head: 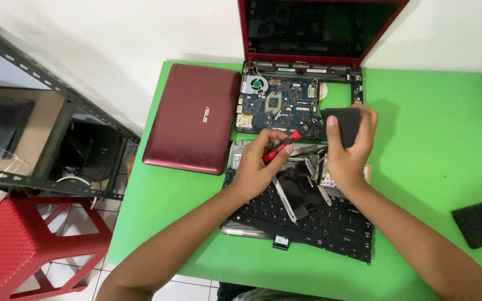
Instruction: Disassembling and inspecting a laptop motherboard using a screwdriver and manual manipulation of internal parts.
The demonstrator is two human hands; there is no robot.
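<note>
Left hand (260, 161) grips a red screwdriver (281, 146) pointing apparently up-right; right hand (348, 147) clasps a black pad (346, 124).

Your left hand (260, 164) grips a red-handled screwdriver (282, 146) over a loose black keyboard (313, 220) on the green tabletop (430, 128). Your right hand (348, 153) holds a flat black piece (346, 124) beside the opened laptop's blue circuit board (279, 103). A dark red laptop cover (193, 118) lies left of it.
</note>
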